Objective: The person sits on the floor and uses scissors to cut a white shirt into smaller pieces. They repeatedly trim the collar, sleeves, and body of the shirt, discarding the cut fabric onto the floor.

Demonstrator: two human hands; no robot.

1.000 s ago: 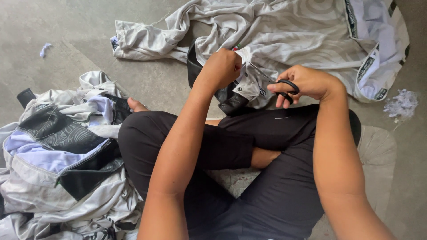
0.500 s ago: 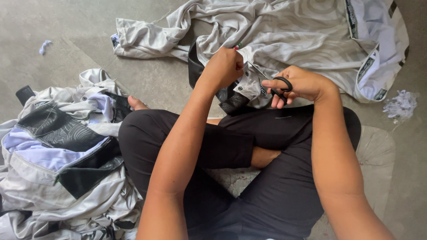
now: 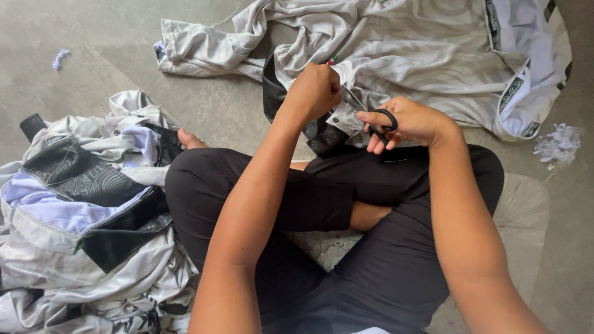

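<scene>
You sit cross-legged on a bare grey concrete floor point(image 3: 93, 68), black trousers point(image 3: 383, 247) folded over a pale round mat point(image 3: 526, 216) that shows under your right knee. Spread across the floor ahead of you lies a large white and pale-grey sports jersey with dark patterned trim point(image 3: 421, 55), its body fanned out flat so that only the near edge is drawn up towards your lap. To your left sits a heaped pile of similar white, lilac and black garments point(image 3: 80, 216), close beside your knee and within easy reach. Your left hand point(image 3: 314, 91) is closed in a fist around a bunched fold of the jersey's edge, seemingly pulling it taut so the cloth stays steady. Your right hand point(image 3: 411, 122) grips a pair of black-handled scissors point(image 3: 370, 114), fingers through the loops, the blades angled up to the held fabric just beside your left fist. Whether the blades are parted, you cannot tell. A small tuft of white scraps point(image 3: 559, 143) lies off to your right, and a smaller pale scrap point(image 3: 60, 59) rests far left.
</scene>
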